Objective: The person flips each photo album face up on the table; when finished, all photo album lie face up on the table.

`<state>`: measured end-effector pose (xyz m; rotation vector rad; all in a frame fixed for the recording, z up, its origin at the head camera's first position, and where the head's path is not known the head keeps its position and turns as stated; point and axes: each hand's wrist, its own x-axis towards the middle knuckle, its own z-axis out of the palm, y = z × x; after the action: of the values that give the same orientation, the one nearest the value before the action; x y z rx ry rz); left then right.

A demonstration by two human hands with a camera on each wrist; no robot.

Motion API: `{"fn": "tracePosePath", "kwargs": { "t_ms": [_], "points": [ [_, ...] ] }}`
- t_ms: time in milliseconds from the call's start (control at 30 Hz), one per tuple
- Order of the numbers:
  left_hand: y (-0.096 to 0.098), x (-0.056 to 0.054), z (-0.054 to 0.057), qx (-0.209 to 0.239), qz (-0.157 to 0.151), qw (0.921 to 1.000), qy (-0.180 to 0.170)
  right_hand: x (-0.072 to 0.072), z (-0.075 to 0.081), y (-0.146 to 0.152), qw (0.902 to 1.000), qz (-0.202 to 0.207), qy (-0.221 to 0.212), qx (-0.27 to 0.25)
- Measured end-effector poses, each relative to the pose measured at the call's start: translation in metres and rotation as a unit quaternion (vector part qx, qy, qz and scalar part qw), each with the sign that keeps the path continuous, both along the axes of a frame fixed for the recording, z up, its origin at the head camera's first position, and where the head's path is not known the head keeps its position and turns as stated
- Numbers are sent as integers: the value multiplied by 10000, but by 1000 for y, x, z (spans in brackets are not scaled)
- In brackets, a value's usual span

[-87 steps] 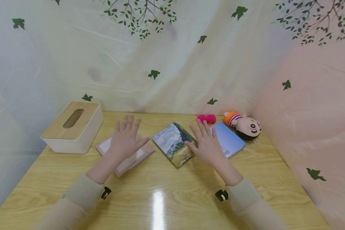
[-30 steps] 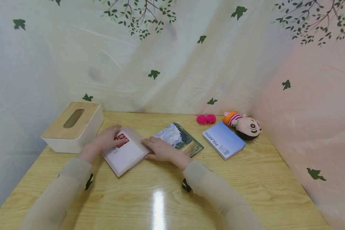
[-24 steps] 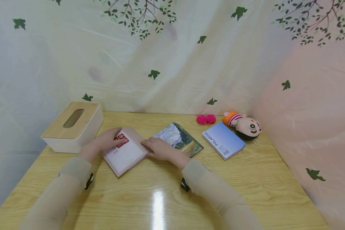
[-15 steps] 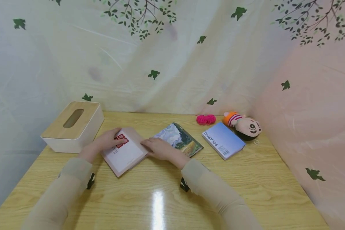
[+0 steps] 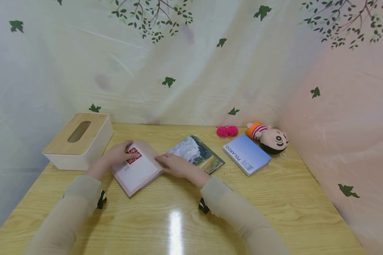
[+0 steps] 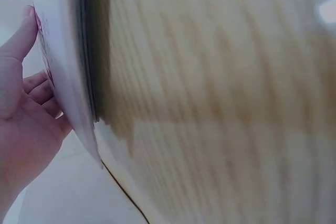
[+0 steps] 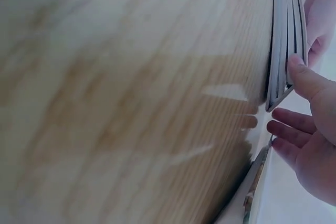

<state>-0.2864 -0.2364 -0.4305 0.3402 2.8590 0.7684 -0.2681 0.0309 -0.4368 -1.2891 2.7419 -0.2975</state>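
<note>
A pale pink-and-white book (image 5: pixel 140 173) with a red label lies on the wooden table, left of centre. My left hand (image 5: pixel 117 154) holds its left side, the thumb on the cover by the label and the fingers at the far edge. In the left wrist view that hand (image 6: pixel 31 108) shows curled fingers against the book (image 6: pixel 60 40). My right hand (image 5: pixel 178 165) is at the book's right edge. The right wrist view has this hand's thumb (image 7: pixel 307 77) against the edge of the layered book (image 7: pixel 286 40), its fingers bent near the corner.
Right of the pale book lies a painted-cover book (image 5: pixel 198 152), partly behind my right hand. Farther right are a blue POLAROID book (image 5: pixel 246 153), pink yarn (image 5: pixel 227 131) and a plush doll (image 5: pixel 269 138). A wood-topped tissue box (image 5: pixel 79 141) stands at the left.
Both hands were raised with spread fingers about three seconds ago; they came down to the pale book's two sides. Over the last second they barely move, and the head view shifts slightly.
</note>
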Motion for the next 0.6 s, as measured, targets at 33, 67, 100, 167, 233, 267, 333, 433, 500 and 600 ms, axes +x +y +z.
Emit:
{"fn": "tracePosePath", "kwargs": {
  "t_ms": [33,67,100,167,233,267,333,433,500,600],
  "points": [
    [0,-1,0,24,12,10000,26,0,0,1,10000,9,-22,-71],
    [0,-2,0,50,19,10000,64,-1,0,2,9999,21,-33,-154],
    [0,-4,0,85,25,9999,113,-1,0,3,9997,25,-34,-230],
    [-1,-5,1,135,35,9996,229,-1,1,4,9994,33,-41,-356],
    [-1,-7,2,185,42,9993,318,-1,2,5,9989,13,-47,-474],
    [0,-7,3,205,26,9991,375,0,3,6,9986,-1,-46,-522],
    [0,-7,5,265,41,9987,432,1,4,7,9982,-41,-44,-598],
    [1,-5,8,297,87,9984,468,3,6,8,9975,-88,-43,-707],
    [1,-5,10,308,135,9984,460,3,7,9,9972,-117,-50,-737],
    [0,-4,10,275,156,9982,511,4,8,8,9970,-140,-94,-758]
  ]
}}
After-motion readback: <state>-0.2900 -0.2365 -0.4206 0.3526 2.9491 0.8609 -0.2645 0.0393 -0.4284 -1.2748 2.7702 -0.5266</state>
